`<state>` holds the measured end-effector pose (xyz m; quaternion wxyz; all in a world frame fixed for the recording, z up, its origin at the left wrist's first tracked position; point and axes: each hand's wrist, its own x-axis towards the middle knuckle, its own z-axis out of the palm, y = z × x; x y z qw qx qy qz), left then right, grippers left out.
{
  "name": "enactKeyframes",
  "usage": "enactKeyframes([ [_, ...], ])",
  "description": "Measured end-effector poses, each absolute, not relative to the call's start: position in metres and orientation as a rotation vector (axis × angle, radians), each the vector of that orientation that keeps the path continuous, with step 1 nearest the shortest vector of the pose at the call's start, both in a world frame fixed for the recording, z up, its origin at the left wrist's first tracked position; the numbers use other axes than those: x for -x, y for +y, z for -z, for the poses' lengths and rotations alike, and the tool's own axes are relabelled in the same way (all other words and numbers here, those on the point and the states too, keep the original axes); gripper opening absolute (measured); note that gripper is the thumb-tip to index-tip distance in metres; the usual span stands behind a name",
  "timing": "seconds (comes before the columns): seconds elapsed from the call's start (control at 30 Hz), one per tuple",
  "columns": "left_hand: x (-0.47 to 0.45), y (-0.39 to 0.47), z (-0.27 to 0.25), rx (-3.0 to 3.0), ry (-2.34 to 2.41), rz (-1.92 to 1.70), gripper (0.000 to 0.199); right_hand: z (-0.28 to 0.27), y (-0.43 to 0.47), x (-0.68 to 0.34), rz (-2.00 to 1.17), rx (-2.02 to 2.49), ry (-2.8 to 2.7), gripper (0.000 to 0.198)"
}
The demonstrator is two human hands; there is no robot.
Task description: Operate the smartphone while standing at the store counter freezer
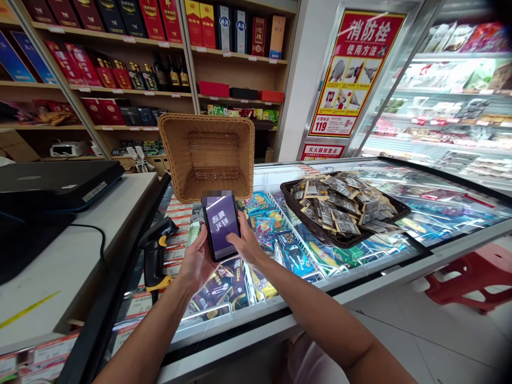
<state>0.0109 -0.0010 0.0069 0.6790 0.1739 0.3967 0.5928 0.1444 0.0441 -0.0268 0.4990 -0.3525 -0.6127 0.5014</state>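
Head view: both hands are on a phone (221, 226), dark-cased, held upright & tilted a bit, over the near-L part of a glass-topped freezer (348, 290). L hand (199, 264) grips its lower L side, thumb along the edge, palm round the bottom corner. R hand (250, 245) is at the R side, fingers by the edge, thumb over the lower screen; can't tell if the thumb touches the glass. Screen is purple w/ big white characters; top strip pixelated.

Right behind the phone, a tan wicker basket (214, 154) stands on its side, opening toward the camera; phone's top overlaps its lower rim. L of the hands, a black-&-yellow scanner (154, 256) lies on a strip of price labels (178, 242). Farther L, a white tabletop (80, 266) w/ a black machine (56, 184) on it.

R of the phone, well apart, a dark woven basket (316, 229) sits on the freezer, heaped w/ small packets (340, 202). Colorful packs (290, 250) show under the glass.

Bkgd: shelves (240, 56) w/ boxes & bottles, red-yellow poster (354, 69), stocked display case (460, 106) far R. Red stool (472, 277) on the floor, lower R.
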Motion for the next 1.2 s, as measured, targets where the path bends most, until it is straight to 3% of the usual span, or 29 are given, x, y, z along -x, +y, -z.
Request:
enactKeyframes([
  [1.2,-0.013,-0.002,-0.014,-0.33,0.851,-1.341,0.045,0.034,0.055,-0.145,-1.205,0.721,-1.408,0.054],
])
